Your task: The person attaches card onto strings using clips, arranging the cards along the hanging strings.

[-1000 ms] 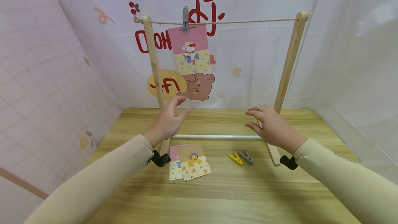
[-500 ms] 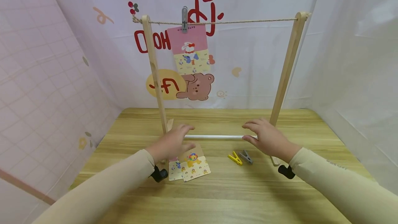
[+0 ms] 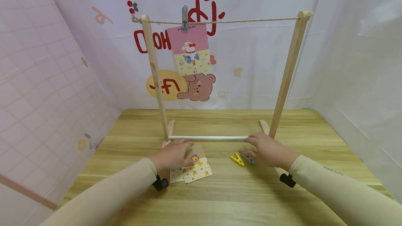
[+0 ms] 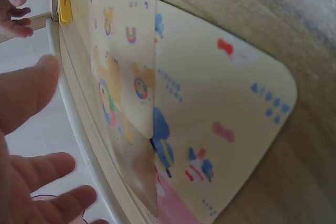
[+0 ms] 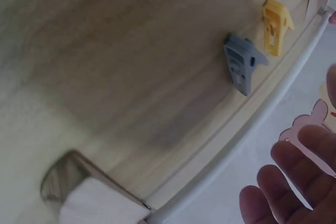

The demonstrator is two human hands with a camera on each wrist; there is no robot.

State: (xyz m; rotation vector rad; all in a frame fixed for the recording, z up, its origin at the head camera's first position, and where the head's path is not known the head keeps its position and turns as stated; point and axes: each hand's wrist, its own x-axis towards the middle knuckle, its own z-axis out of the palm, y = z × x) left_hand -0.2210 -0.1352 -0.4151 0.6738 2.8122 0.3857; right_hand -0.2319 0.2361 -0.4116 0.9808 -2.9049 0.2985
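Observation:
My left hand (image 3: 172,154), fingers loosely spread, hovers over the left edge of two overlapping cards lying on the table. On top is the lion card (image 3: 198,172); the left wrist view shows the second card (image 4: 226,93) partly beneath it. My right hand (image 3: 270,151) is held above the table beside two clothespins, its fingers relaxed and holding nothing. The yellow clothespin (image 3: 237,160) lies left of the grey clothespin (image 3: 249,159), which my right thumb partly overlaps in the head view. Both clothespins also lie in the right wrist view.
A wooden frame with two posts (image 3: 287,69) stands across the table, a twine line (image 3: 242,21) strung between their tops. Another grey clothespin (image 3: 185,20) holds a pink and yellow card (image 3: 190,50) on the line. A white rod (image 3: 207,137) joins the posts low down.
Both hands have come down from mid-height toward the table, the left to the cards and the right to the clothespins. The cards and clothespins have not moved.

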